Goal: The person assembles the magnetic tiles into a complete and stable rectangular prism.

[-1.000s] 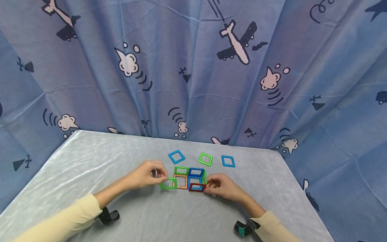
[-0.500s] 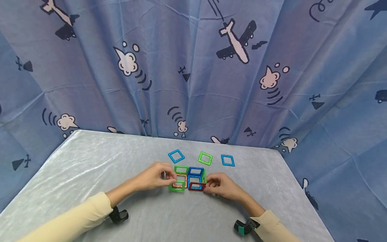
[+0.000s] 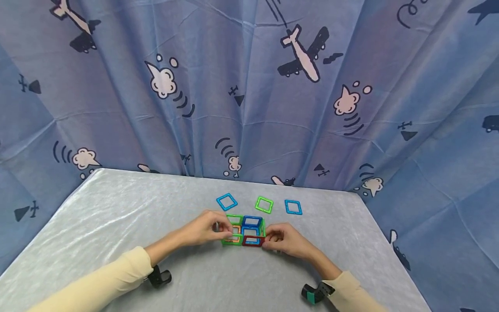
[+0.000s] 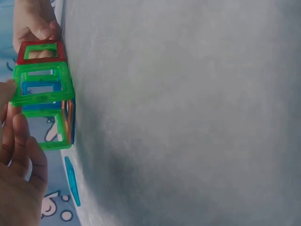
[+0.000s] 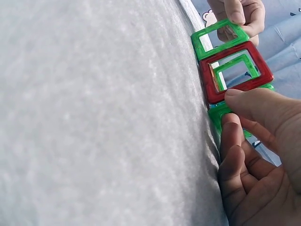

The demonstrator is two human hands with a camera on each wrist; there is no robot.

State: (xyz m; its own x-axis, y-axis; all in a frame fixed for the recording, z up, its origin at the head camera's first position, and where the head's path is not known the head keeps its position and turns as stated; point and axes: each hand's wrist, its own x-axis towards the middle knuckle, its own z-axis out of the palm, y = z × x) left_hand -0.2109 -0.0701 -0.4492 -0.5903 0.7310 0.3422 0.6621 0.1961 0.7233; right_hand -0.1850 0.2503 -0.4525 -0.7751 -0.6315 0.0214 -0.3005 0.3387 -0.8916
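A small box of square magnetic tiles stands mid-table. Its base shows an orange tile and a light blue tile. Upright behind them are a green tile and a dark blue tile; another green tile closes the right side. My left hand pinches a green tile upright at the front left, its edge right at the red tile. That red tile stands at the front right, and my right hand grips it at the corner, thumb on its frame, fingers behind by the side tile.
Beyond the box lie three loose tiles: a blue one at left, a green one in the middle and a blue one at right. A patterned curtain hangs behind the grey cloth-covered table.
My left hand has carried the green tile rightward from beside the box to its front, up against the red tile. My right hand has stayed put on the red tile.
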